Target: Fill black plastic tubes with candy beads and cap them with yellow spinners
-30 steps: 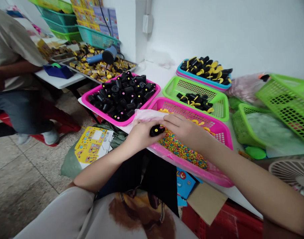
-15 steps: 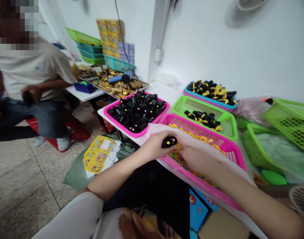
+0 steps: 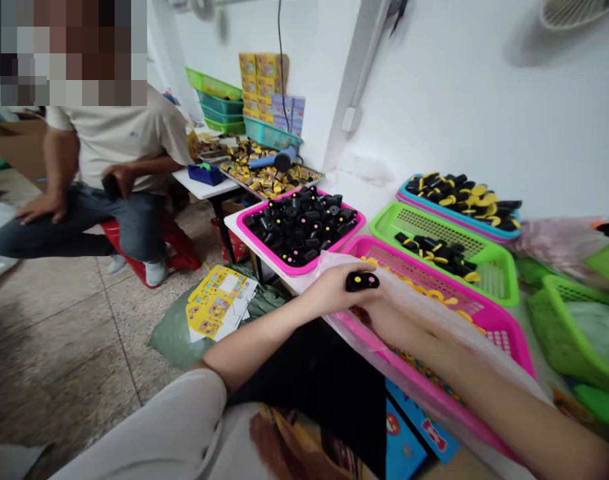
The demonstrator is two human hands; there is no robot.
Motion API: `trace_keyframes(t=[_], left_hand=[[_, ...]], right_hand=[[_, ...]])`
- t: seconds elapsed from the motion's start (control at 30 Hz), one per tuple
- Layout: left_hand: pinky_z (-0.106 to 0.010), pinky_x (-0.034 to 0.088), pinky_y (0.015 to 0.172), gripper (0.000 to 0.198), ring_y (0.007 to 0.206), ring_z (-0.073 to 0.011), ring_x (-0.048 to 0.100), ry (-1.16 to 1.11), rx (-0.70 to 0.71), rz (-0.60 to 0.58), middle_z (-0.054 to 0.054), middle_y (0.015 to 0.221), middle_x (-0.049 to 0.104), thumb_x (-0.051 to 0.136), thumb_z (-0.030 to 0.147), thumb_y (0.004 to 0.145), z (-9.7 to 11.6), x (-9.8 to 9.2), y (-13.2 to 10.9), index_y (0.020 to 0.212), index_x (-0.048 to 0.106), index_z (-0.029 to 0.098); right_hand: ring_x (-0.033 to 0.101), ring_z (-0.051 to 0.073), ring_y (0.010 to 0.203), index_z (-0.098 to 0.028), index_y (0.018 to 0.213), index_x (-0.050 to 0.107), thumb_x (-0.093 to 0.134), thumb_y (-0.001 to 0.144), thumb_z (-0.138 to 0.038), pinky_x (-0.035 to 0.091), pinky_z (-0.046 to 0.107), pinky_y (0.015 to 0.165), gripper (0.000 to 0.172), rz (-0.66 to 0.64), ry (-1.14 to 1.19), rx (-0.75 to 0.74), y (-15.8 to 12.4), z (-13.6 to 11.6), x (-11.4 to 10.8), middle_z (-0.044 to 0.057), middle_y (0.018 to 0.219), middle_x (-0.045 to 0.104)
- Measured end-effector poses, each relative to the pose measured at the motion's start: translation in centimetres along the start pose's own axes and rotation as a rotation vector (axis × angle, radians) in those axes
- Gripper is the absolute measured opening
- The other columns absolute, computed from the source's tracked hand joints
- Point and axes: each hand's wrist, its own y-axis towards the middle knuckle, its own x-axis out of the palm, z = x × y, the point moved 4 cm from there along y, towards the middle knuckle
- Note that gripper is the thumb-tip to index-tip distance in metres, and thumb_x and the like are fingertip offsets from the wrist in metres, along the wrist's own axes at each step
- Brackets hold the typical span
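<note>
My left hand (image 3: 333, 288) is closed around two short black cylinders (image 3: 362, 281), side by side. One shows a yellow dot on its end, the other a pink dot. Right up against them is my right hand (image 3: 383, 317), its fingers curled in under the cylinders; what they hold is hidden. Both hands are over the near side of a pink basket (image 3: 522, 340). Small multicoloured beads (image 3: 429, 375) lie in its near part. Behind a sheet of whitish plastic film (image 3: 424, 301) are yellow pieces (image 3: 437, 293).
A pink tray (image 3: 298, 269) heaped with black cylinders stands left of the basket. Behind are a green basket (image 3: 507, 280) and a blue tray (image 3: 515, 231) of black-and-yellow pieces. A person (image 3: 122, 143) sits at left, holding a dark object. Printed yellow card (image 3: 217, 303) lies below the table.
My right hand has come up from the beads to the black cylinders in my left hand. The view has swung left, showing more of the seated person.
</note>
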Motion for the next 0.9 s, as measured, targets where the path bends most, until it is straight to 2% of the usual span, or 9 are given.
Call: trace_keyframes(t=[0.13, 0.23, 0.3, 0.37, 0.43, 0.57, 0.7, 0.8, 0.9], left_hand=[[-0.041, 0.058, 0.106, 0.032, 0.112, -0.0275, 0.076, -0.017, 0.019, -0.008, -0.012, 0.118, 0.081, 0.083, 0.034, 0.086, 0.1, -0.5, 0.0, 0.112, 0.075, 0.016], [-0.038, 0.059, 0.101, 0.034, 0.108, -0.0259, 0.077, -0.024, 0.001, -0.019, -0.010, 0.113, 0.081, 0.085, 0.033, 0.083, -0.1, -0.7, 0.1, 0.111, 0.074, 0.017], [-0.038, 0.059, 0.098, 0.034, 0.104, -0.0250, 0.077, -0.014, 0.004, -0.021, -0.009, 0.111, 0.082, 0.086, 0.032, 0.082, -0.1, -0.7, 0.1, 0.110, 0.074, 0.017], [-0.037, 0.059, 0.096, 0.032, 0.102, -0.0240, 0.077, 0.003, 0.021, -0.001, -0.008, 0.109, 0.082, 0.084, 0.030, 0.083, -0.1, -0.8, 0.0, 0.109, 0.073, 0.017], [-0.037, 0.060, 0.095, 0.026, 0.101, -0.0229, 0.077, 0.030, 0.036, 0.010, -0.008, 0.108, 0.082, 0.079, 0.025, 0.085, 0.1, -0.7, 0.0, 0.109, 0.073, 0.017], [-0.035, 0.060, 0.088, 0.024, 0.094, -0.0222, 0.077, 0.093, -0.004, -0.013, -0.007, 0.104, 0.083, 0.073, 0.021, 0.084, 0.5, -0.3, 0.1, 0.108, 0.075, 0.017], [-0.034, 0.059, 0.084, 0.030, 0.090, -0.0223, 0.076, 0.154, -0.076, -0.036, -0.008, 0.103, 0.083, 0.071, 0.020, 0.082, 0.7, 0.1, 0.3, 0.112, 0.076, 0.015], [-0.033, 0.057, 0.078, 0.029, 0.082, -0.0210, 0.074, 0.185, -0.092, -0.057, -0.006, 0.095, 0.081, 0.070, 0.021, 0.082, 0.7, 0.3, 0.4, 0.110, 0.076, 0.015], [-0.034, 0.057, 0.078, 0.026, 0.082, -0.0212, 0.073, 0.196, -0.084, -0.053, -0.005, 0.092, 0.080, 0.071, 0.021, 0.083, 0.7, 0.2, 0.5, 0.108, 0.076, 0.015]], right_hand=[[0.075, 0.025, 0.081, -0.020, 0.087, 0.077, 0.054, 0.078, -0.004, 0.062, 0.039, 0.078, 0.030, -0.105, 0.082, 0.089, -0.1, 0.4, -0.7, 0.007, 0.088, 0.081], [0.075, 0.026, 0.095, -0.023, 0.098, 0.077, 0.063, 0.082, -0.014, 0.062, 0.041, 0.087, 0.024, -0.122, 0.155, 0.134, -0.4, 0.3, -2.1, 0.006, 0.102, 0.082], [0.074, 0.028, 0.104, -0.025, 0.110, 0.076, 0.068, 0.086, -0.027, 0.060, 0.045, 0.096, 0.025, -0.126, 0.298, 0.184, -0.7, 0.2, -2.9, 0.006, 0.110, 0.081], [0.074, 0.028, 0.106, -0.024, 0.115, 0.075, 0.069, 0.087, -0.039, 0.059, 0.047, 0.098, 0.032, -0.111, 0.465, 0.251, -1.2, 0.2, -3.8, 0.006, 0.112, 0.081], [0.075, 0.027, 0.100, -0.024, 0.111, 0.075, 0.071, 0.084, -0.044, 0.060, 0.047, 0.095, 0.034, -0.059, 0.558, 0.318, -1.7, 0.3, -4.9, 0.006, 0.106, 0.080], [0.075, 0.026, 0.095, -0.024, 0.110, 0.076, 0.074, 0.081, -0.037, 0.061, 0.047, 0.094, 0.031, 0.047, 0.575, 0.370, -1.7, 0.0, -6.8, 0.006, 0.102, 0.079], [0.074, 0.024, 0.098, -0.026, 0.114, 0.076, 0.064, 0.087, -0.021, 0.062, 0.045, 0.094, 0.030, 0.169, 0.407, 0.271, -0.1, -1.5, -8.3, 0.006, 0.106, 0.077], [0.072, 0.023, 0.103, -0.026, 0.112, 0.077, 0.056, 0.089, -0.009, 0.061, 0.042, 0.094, 0.035, 0.209, 0.160, 0.047, 1.2, -3.4, -8.9, 0.007, 0.112, 0.075], [0.069, 0.022, 0.101, -0.024, 0.112, 0.077, 0.048, 0.088, -0.002, 0.059, 0.039, 0.090, 0.043, 0.226, -0.042, -0.166, 1.9, -4.7, -8.9, 0.008, 0.108, 0.070]])
